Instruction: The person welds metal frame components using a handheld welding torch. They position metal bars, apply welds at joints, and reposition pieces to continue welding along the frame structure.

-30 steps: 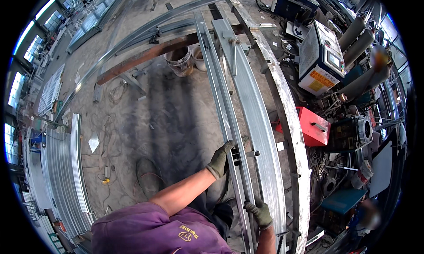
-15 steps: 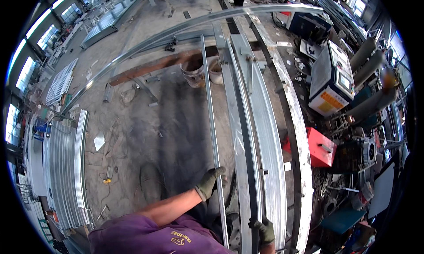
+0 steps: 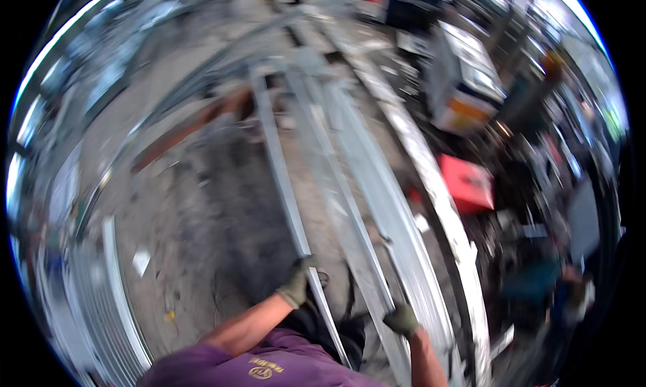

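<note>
Two gloved hands are at the metal lengths: the left hand (image 3: 299, 283) is wrapped around a slim bar (image 3: 284, 185), which runs from it toward eleven o'clock and back toward five. At four o'clock from it, the right hand (image 3: 402, 320) curls its fingers at the edge of a middle profile (image 3: 353, 245); blur prevents telling whether it grips. A wide profile (image 3: 383, 185) passes at three o'clock from that hand, a red box (image 3: 464, 182) at one.

A red box (image 3: 466, 184) sits near a white cabinet (image 3: 464, 74).
</note>
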The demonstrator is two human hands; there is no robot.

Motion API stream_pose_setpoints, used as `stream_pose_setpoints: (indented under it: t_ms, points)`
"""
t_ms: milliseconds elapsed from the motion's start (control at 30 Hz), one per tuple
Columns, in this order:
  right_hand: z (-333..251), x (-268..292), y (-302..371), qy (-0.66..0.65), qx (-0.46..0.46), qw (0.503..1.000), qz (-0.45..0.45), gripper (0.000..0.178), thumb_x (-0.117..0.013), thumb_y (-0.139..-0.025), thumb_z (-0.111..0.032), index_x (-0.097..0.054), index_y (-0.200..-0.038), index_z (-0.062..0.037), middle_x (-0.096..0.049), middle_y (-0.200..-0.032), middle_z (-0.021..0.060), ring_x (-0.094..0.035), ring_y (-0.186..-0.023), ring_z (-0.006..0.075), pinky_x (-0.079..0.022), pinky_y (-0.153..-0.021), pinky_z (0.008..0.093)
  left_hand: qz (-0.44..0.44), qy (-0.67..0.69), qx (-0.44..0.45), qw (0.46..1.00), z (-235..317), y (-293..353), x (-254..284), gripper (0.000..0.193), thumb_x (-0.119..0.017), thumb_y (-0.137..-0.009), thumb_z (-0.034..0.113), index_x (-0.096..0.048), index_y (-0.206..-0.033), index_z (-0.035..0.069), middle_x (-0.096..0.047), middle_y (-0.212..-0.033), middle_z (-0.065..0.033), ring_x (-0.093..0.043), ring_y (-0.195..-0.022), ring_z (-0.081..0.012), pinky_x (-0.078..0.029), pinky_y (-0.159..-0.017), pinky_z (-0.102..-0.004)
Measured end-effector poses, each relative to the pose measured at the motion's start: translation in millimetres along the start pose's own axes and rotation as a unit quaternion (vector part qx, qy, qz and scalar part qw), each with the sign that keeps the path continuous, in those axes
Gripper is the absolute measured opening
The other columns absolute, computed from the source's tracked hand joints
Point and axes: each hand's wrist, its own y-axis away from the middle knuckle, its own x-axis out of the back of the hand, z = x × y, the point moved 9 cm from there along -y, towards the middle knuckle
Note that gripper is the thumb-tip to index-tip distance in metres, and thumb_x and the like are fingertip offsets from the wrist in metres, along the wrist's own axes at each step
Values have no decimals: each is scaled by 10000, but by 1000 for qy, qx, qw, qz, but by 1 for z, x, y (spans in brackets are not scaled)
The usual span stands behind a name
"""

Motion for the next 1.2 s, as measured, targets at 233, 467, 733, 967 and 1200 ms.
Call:
stream_pose_setpoints:
  t_ms: [233, 467, 733, 967, 1200]
  points:
    - [3, -9, -40, 71, 24, 991, 114, 420, -626, -843, -80, -764, -1240, -65, -767, -1127, 280, -737, -1083, 469, -589, -923, 524, -60, 64, 2, 996, -20, -6, 32, 496, -725, -983, 631, -608, -974, 149, -666, -929, -61, -637, -825, -231, -557, -798, -414]
    - [0, -20, -39, 12, -27, 989, 147, 267, -659, -844, -79, -804, -1060, -19, -781, -1097, 268, -752, -1101, 422, -597, -913, 486, -31, -43, 55, 997, -10, -15, 38, 549, -698, -969, 674, -615, -980, 131, -703, -956, -65, -696, -867, -242, -575, -850, -437]
    - [-16, -27, -58, 31, -23, 987, 157, 276, -686, -820, -106, -788, -1068, -43, -789, -1067, 224, -758, -1053, 416, -593, -891, 512, -28, -58, 72, 995, -6, -23, 41, 566, -683, -973, 678, -630, -988, 115, -711, -962, -75, -700, -869, -236, -584, -876, -443]
    - [-17, -37, -63, 5, -24, 986, 164, 266, -703, -815, -97, -777, -1064, -44, -786, -1066, 228, -761, -1054, 414, -596, -876, 513, 4, -70, 74, 995, -14, -20, 41, 582, -674, -975, 684, -628, -996, 104, -716, -957, -88, -704, -864, -241, -591, -879, -450]
    - [11, -35, -56, 43, -24, 981, 185, 256, -655, -879, -81, -731, -1122, -53, -778, -1097, 236, -759, -1037, 435, -597, -847, 542, -2, -31, 73, 997, -30, -18, 49, 608, -661, -965, 709, -606, -987, 104, -684, -931, -90, -649, -843, -264, -558, -815, -456]
